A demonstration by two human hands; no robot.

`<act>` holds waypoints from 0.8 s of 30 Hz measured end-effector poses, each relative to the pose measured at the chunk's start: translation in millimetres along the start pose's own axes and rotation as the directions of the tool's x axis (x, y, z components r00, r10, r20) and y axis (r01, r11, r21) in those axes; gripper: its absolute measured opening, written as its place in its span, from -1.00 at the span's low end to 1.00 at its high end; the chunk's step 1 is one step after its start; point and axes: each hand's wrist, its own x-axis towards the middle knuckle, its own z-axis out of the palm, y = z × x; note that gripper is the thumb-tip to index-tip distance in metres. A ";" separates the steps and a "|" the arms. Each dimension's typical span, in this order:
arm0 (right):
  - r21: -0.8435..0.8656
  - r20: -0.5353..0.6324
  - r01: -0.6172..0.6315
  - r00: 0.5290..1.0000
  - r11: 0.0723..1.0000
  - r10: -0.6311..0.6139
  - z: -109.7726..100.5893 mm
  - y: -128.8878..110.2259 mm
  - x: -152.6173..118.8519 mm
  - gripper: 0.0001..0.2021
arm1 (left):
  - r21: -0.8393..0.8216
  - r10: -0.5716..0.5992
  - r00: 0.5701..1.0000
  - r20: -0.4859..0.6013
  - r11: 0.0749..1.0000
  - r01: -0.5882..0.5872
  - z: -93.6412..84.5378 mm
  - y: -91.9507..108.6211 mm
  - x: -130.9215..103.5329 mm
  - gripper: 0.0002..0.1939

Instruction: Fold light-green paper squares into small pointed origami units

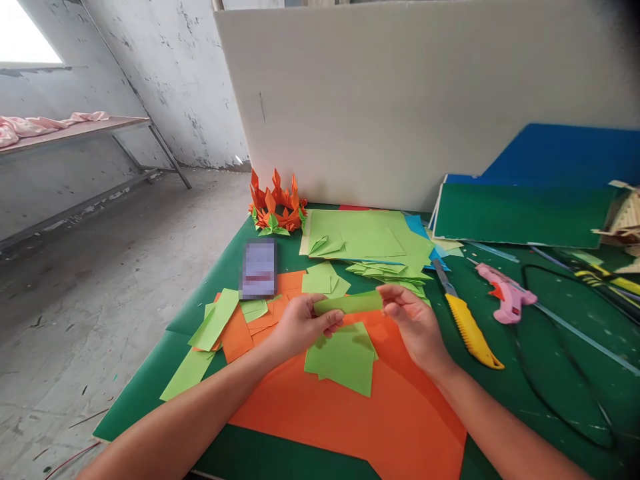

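Centrally, your left grip (303, 325) and right grip (413, 327) pinch opposite ends of the green strip (356, 303), above the orange sheet (360, 430) on the counter (265, 453); judged light, flexible and easily creased, it is best taken by its edges.

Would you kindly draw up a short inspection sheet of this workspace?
Surface: green table, partly covered by an orange sheet.
Job's things: green strip; green pieces on the orange sheet; orange crown farther back.
Clutter: yellow cutter, blade out; pink glue gun.
Hands: left hand and right hand hold opposite ends of the strip.
Cables: black cable, looped at right.
Surroundings: white board behind; bench with pink cloth at left.
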 end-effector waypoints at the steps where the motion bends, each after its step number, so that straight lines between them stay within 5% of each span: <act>1: 0.005 0.065 -0.015 0.998 1.000 0.015 3.0 -2.0 -2.3 -0.54 | 0.019 -0.007 1.000 0.017 1.000 0.006 1.1 -1.5 -0.5 -0.64; 3: -0.022 0.208 -0.092 0.973 0.995 0.095 9.0 -5.5 -6.9 -0.59 | 0.059 -0.036 0.998 0.058 0.998 0.033 3.7 -4.3 -2.0 -0.66; 6: -0.117 0.213 -0.090 0.970 0.989 0.114 14.0 -7.4 -10.6 -0.73 | 0.091 -0.072 0.993 0.090 0.994 0.064 6.9 -6.9 -3.2 -0.70; 16: -0.034 -0.108 -0.115 0.988 0.993 0.111 -2.8 3.2 1.3 -0.70 | 0.019 0.054 0.994 -0.094 0.998 -0.053 -14.0 3.3 4.3 -0.72; 24: -0.176 0.065 -0.038 0.997 0.984 0.050 7.9 -0.2 -7.8 -0.71 | 0.072 -0.014 1.000 0.022 0.997 0.012 2.1 4.6 -2.1 -0.57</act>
